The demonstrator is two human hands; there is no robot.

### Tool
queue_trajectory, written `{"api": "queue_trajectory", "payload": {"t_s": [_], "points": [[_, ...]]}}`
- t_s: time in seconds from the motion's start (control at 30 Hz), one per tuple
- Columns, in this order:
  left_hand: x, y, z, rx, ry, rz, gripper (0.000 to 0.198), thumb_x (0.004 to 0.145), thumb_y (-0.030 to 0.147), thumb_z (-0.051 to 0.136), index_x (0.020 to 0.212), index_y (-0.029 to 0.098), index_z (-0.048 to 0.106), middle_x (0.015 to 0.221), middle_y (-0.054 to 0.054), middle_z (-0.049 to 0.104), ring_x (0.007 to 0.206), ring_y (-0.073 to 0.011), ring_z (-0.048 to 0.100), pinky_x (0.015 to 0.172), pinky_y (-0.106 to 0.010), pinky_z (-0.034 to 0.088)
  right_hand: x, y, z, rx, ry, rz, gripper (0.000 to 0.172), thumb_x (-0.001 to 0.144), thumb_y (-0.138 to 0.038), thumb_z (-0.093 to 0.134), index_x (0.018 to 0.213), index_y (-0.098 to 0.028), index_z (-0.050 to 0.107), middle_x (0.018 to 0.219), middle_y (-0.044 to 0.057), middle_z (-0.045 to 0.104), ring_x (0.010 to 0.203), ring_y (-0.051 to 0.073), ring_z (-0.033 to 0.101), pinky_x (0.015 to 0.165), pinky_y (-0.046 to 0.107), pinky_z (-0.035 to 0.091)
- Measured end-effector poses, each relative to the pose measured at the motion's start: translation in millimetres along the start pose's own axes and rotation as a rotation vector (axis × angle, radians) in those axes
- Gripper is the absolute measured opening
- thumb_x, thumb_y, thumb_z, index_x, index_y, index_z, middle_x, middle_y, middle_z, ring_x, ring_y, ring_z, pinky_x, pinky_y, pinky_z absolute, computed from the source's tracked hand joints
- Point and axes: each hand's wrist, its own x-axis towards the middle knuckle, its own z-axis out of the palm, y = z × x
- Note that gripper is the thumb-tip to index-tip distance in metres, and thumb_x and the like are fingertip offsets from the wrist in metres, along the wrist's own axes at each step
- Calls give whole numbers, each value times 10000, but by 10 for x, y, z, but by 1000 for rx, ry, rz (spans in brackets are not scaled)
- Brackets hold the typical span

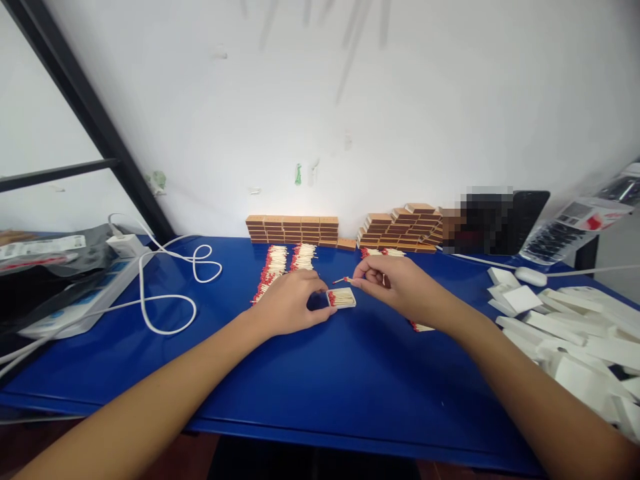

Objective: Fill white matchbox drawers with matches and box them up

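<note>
A small white matchbox tray [354, 306] lies on the blue table, partly filled with red-tipped matches [341, 297]. My left hand [293, 303] grips its left end between thumb and forefinger. Just above the tray's right side, my right hand [387, 283] pinches a match [341, 280], its head pointing left; whether more than one is in the pinch I cannot tell. Rows of loose matches [303, 257] lie behind my left hand. Further matches [373, 253] show behind my right hand, which partly hides them, and a few [423, 327] stick out below its wrist.
Brown matchboxes [293, 230] are stacked along the wall, with a stepped stack [400, 230] farther right. A heap of white trays [575, 333] covers the right side, near a tilted bottle [565, 230] and a dark phone [530, 220]. White cables [170, 332] loop across the left.
</note>
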Motion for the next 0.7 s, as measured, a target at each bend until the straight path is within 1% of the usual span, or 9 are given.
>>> {"api": "queue_trajectory", "payload": {"t_s": [0.13, 0.27, 0.37, 0.47, 0.7], "points": [[2, 1, -1, 5, 3, 12, 262, 945, 443, 740, 1036, 199, 769, 1003, -74, 755, 952, -249, 710, 851, -373, 553, -5, -18, 38, -3, -16, -16, 240, 989, -422, 583, 933, -216, 692, 690, -11, 577, 627, 158, 500, 595, 292, 366], [6, 0, -26, 2, 5, -8, 276, 934, 446, 754, 1054, 198, 766, 1034, -79, 763, 974, -256, 718, 829, -367, 552, -15, -37, 63, -31, -51, -28, 216, 994, -378, 573, 928, -214, 697, 693, -9, 578, 646, 162, 511, 612, 297, 357], [6, -5, -39, 1, 8, 2, 271, 936, 435, 755, 1047, 188, 758, 1045, -84, 758, 994, -261, 715, 875, -380, 556, -12, -40, 86, -45, -78, -28, 214, 995, -380, 573, 927, -213, 689, 705, -7, 582, 655, 163, 515, 618, 295, 351], [4, -13, -35, -9, 5, 22, 272, 950, 437, 744, 1041, 182, 759, 1030, -84, 754, 991, -258, 712, 898, -387, 556, -2, -27, 111, -52, -74, -42, 212, 996, -375, 573, 922, -210, 683, 719, -4, 583, 674, 163, 518, 638, 292, 357], [1, -13, -16, -8, 11, 35, 277, 954, 451, 739, 1039, 188, 757, 1025, -83, 749, 976, -256, 709, 890, -387, 553, 2, -14, 151, -70, -71, -60, 199, 1005, -365, 576, 928, -213, 679, 743, 6, 598, 691, 168, 525, 650, 294, 364]]}}
